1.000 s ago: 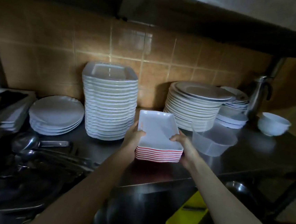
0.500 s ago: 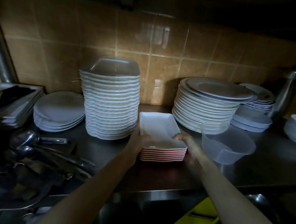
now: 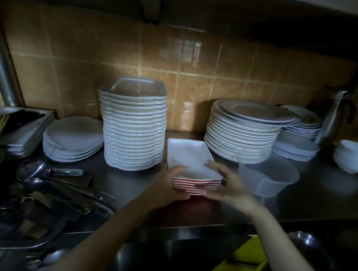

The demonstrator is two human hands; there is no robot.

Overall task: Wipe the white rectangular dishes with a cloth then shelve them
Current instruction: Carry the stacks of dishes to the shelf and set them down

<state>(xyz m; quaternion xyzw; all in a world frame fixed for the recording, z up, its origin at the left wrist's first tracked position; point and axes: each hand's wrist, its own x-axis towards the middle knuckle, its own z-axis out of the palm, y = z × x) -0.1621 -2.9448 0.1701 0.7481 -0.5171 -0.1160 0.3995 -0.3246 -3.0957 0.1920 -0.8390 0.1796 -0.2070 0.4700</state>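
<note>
A: Where are the dishes?

B: The dishes [image 3: 188,156] sit in one low stack, white inside and red along the edges, on the steel surface [image 3: 325,193]. They stand between the tall plate stack [image 3: 132,131] and the round plates [image 3: 241,132], with a clear tub [image 3: 268,176] just beside them on the right.

A: And the hands?

B: Both are on the stack's near end. The left hand [image 3: 166,186] grips the near left corner, thumb over the top rim. The right hand [image 3: 229,188] clasps the near right corner, a finger lying on the rim and the thumb low against the front edge.

A: How will they handle?

B: Stiff and glossy, I'd say, so the rims are likely slick. Several together should have some weight, and a loose stack can shear sideways. Whether they would chip or shatter, I cannot tell.

A: So where should one take hold?

B: Low down. Fingers go under the bottom dish at both short ends, thumbs pressing the top one, so the whole stack is clamped. For wiping, take one dish by its long edges.
</note>
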